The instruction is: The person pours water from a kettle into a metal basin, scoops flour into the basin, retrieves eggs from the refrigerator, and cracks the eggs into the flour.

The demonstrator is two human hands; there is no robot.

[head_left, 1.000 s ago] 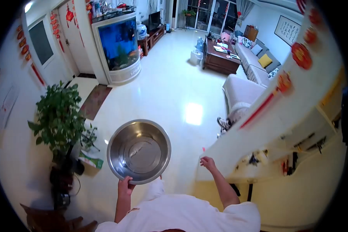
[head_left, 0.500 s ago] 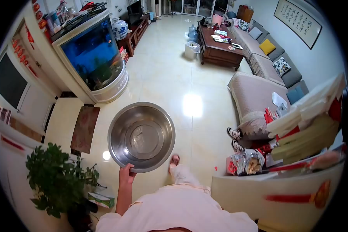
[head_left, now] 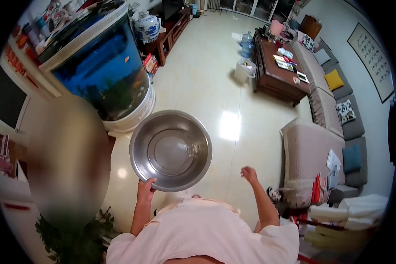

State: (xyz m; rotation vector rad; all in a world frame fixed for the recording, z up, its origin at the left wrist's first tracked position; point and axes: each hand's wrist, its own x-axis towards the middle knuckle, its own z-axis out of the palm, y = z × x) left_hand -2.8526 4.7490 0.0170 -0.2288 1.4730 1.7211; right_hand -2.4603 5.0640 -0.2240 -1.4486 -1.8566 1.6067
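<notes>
A wide, round stainless-steel basin point(head_left: 180, 121) is in front of my body, its opening facing up toward me. My left hand point(head_left: 146, 190) grips the near-left part of its rim, thumb over the edge and the other fingers mostly hidden below. Bright glints show inside the basin; whether it holds water I cannot tell. Out to the right, apart from the basin, my right hand point(head_left: 249, 174) hangs over the floor with loosely bent fingers and nothing visible in it.
Ahead on the left stands a fish tank point(head_left: 105, 66). Beneath it, a blurred oval patch hides part of the view above a leafy plant point(head_left: 75, 240). A covered couch point(head_left: 312, 154) lines the right side. Farther off are a wooden coffee table point(head_left: 273, 57) and a white bin point(head_left: 245, 72).
The view has shifted forward and turned left, bringing the fish tank closer. My right hand has come into view. My left hand keeps hold of the basin.
</notes>
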